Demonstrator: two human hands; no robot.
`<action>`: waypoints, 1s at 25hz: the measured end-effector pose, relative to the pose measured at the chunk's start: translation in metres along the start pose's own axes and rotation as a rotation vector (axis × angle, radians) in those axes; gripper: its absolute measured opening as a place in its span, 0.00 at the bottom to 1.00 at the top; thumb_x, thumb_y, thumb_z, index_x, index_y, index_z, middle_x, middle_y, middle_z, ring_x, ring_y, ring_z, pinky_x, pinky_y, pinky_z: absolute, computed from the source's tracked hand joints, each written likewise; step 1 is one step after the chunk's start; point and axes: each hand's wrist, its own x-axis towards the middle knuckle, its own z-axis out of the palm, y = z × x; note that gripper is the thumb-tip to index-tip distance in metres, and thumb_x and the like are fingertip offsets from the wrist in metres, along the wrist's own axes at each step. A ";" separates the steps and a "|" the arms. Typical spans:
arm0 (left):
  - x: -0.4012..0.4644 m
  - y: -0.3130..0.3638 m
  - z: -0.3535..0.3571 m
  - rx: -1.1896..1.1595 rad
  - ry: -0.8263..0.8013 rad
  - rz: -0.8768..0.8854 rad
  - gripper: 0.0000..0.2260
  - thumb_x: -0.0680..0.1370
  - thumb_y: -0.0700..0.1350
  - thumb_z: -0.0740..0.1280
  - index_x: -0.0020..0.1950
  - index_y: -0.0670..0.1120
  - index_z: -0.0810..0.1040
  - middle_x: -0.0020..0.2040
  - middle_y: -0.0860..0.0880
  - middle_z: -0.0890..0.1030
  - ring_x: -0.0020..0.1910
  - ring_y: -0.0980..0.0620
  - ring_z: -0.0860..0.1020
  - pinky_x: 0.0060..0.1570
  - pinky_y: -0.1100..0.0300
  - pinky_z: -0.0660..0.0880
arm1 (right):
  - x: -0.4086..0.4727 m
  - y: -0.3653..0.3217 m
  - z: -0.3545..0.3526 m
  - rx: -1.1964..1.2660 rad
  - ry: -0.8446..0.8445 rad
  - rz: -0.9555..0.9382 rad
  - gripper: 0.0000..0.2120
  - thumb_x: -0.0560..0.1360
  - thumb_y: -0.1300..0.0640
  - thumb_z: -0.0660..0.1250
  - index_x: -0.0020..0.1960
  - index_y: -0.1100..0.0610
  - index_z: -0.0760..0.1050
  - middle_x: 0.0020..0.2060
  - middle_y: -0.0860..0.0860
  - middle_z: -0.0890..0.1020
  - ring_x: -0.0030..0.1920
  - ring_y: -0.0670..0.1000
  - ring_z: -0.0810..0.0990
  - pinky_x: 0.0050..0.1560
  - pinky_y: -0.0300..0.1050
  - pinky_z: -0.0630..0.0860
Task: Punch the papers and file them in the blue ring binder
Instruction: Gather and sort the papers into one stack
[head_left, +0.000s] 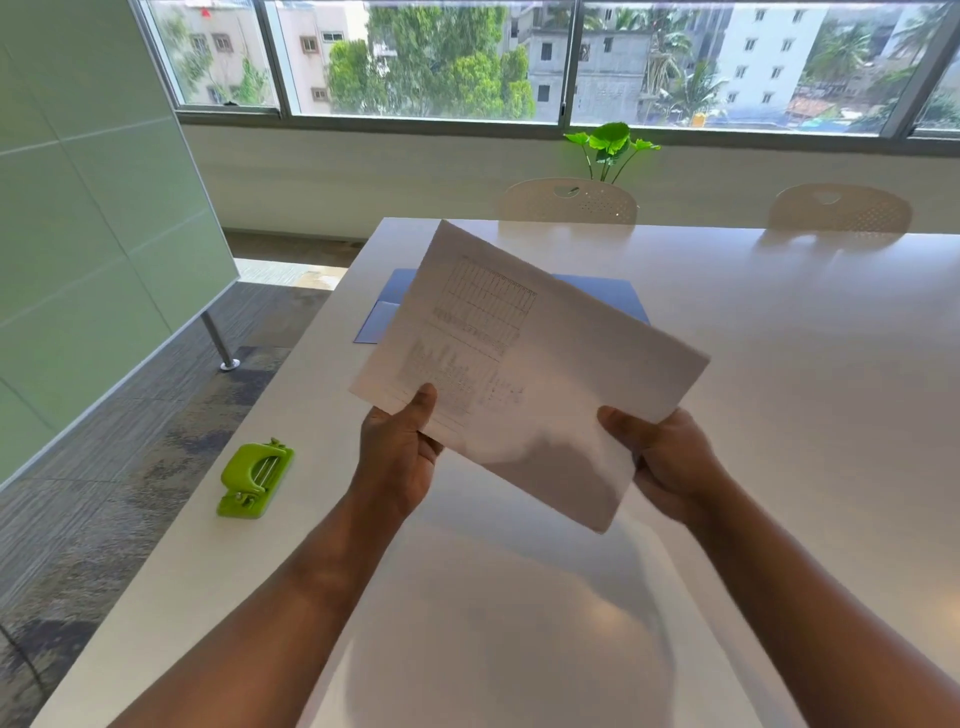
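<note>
A stack of white papers (530, 364) with faint printed tables is held up above the table, tilted. My left hand (397, 457) grips its near left edge, thumb on top. My right hand (670, 462) grips the near right edge, thumb on top and fingers underneath. The blue ring binder (608, 293) lies flat on the table behind the papers, mostly hidden by them; a blue corner shows at the left too. A green hole punch (254, 480) sits on the table near its left edge, left of my left hand.
The white table (779, 415) stretches far right and forward. Two cream chairs (569, 200) stand at its far side, with a green plant (610, 145) behind. The table's left edge drops to carpeted floor beside a green partition (93, 208).
</note>
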 end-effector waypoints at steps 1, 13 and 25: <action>0.006 0.006 -0.009 0.030 0.017 -0.003 0.15 0.80 0.32 0.65 0.64 0.45 0.78 0.61 0.42 0.84 0.59 0.42 0.83 0.56 0.45 0.82 | 0.004 -0.010 -0.009 -0.041 -0.027 -0.015 0.19 0.69 0.69 0.70 0.59 0.62 0.80 0.54 0.59 0.86 0.52 0.57 0.85 0.56 0.55 0.83; 0.026 0.036 -0.010 0.902 -0.137 0.154 0.15 0.78 0.39 0.72 0.63 0.50 0.77 0.55 0.51 0.84 0.54 0.50 0.82 0.52 0.53 0.81 | 0.014 -0.023 -0.037 -0.436 -0.119 -0.111 0.21 0.60 0.47 0.84 0.46 0.57 0.86 0.45 0.54 0.88 0.43 0.52 0.86 0.47 0.49 0.84; 0.008 -0.001 -0.015 0.841 -0.155 0.222 0.10 0.81 0.41 0.69 0.62 0.47 0.80 0.54 0.55 0.84 0.49 0.59 0.83 0.43 0.64 0.80 | 0.001 0.008 -0.035 -0.345 0.061 -0.112 0.12 0.73 0.71 0.72 0.50 0.56 0.83 0.44 0.50 0.88 0.44 0.51 0.85 0.49 0.49 0.83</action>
